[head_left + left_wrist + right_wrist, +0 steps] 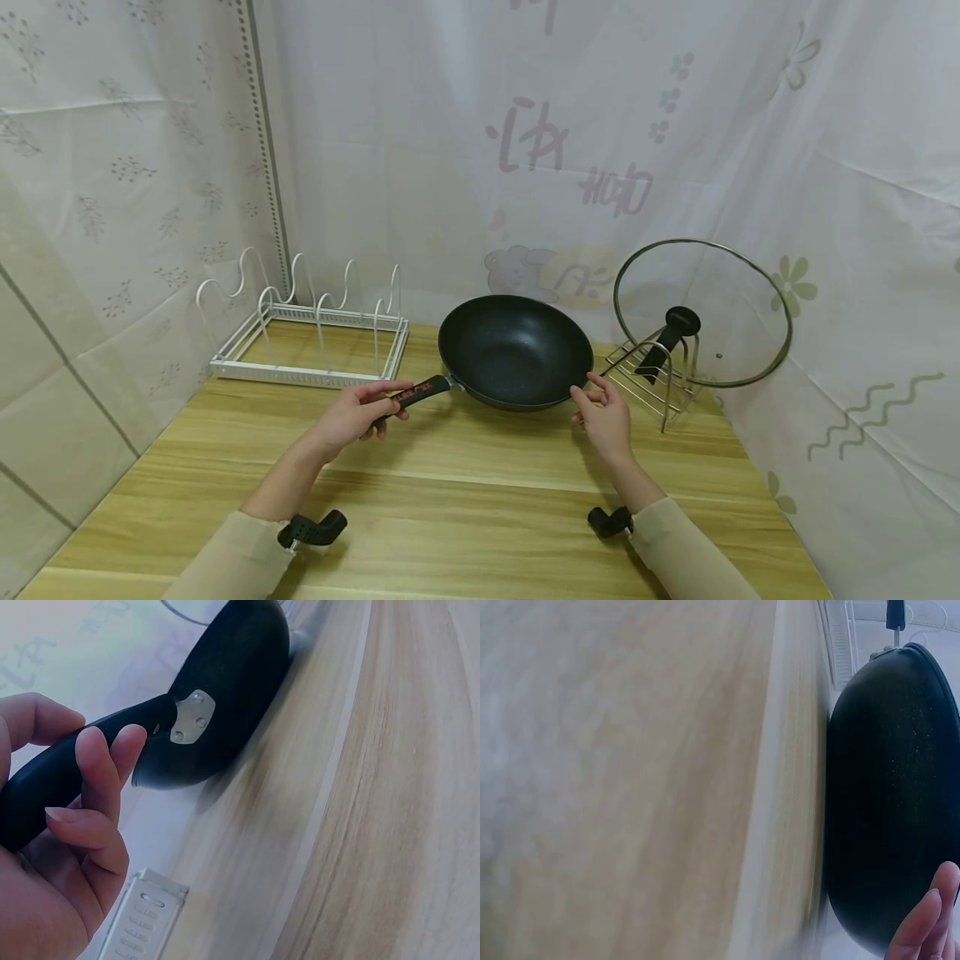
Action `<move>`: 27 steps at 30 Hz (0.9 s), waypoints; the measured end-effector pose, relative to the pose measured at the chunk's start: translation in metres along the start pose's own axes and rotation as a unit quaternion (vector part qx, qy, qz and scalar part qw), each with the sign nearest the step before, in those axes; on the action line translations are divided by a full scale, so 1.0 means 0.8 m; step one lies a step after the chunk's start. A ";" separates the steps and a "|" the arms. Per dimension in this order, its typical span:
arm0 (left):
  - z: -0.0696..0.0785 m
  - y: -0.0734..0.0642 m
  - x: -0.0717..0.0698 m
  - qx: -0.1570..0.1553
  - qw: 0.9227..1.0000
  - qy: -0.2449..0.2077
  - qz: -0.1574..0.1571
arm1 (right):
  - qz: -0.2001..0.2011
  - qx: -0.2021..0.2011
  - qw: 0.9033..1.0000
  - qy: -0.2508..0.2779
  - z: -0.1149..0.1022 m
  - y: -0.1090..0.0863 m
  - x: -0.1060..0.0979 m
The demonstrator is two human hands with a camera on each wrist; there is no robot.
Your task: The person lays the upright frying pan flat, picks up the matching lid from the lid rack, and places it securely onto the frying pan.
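Observation:
A black wok [517,350] is at the middle of the wooden table, its hollow side up and tilted toward me. My left hand [356,421] grips its dark handle [427,388], thumb on top and fingers curled beneath. The left wrist view shows this hand [75,795] around the handle near the riveted metal bracket [193,717]. At the wok's right rim, my right hand [606,421] pinches the edge. In the right wrist view, fingertips [922,919] lie against the wok's dark outer wall [889,795]. Whether its base touches the table cannot be told.
A white wire rack [277,375] with upright loops stands at the back left. Toward the back right, a glass lid [738,321] with a black knob leans in a metal wire stand [663,404]. Patterned cloth [420,167] hangs behind the table [465,525].

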State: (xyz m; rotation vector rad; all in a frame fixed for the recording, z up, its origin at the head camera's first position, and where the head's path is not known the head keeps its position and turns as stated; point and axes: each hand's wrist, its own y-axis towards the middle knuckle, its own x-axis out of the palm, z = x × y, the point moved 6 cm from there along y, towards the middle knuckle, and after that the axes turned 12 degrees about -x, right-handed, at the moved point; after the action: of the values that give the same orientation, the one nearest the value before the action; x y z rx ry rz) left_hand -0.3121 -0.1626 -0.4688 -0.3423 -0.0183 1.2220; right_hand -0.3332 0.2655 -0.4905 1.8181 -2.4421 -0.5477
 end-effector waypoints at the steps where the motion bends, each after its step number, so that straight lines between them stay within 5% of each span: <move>1: 0.000 0.000 -0.001 -0.001 1.000 0.001 -0.001 | 0.000 0.000 1.000 0.001 -0.001 0.000 0.000; 27: -0.001 0.009 -0.027 0.003 0.999 0.016 0.035 | -0.012 0.001 1.000 0.003 -0.002 -0.005 0.006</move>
State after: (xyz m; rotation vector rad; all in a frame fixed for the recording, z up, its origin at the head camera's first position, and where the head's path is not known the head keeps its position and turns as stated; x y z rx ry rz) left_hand -0.3257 -0.1805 -0.4681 -0.3611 0.0255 1.2862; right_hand -0.3309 0.2600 -0.4909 1.8502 -2.4201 -0.5409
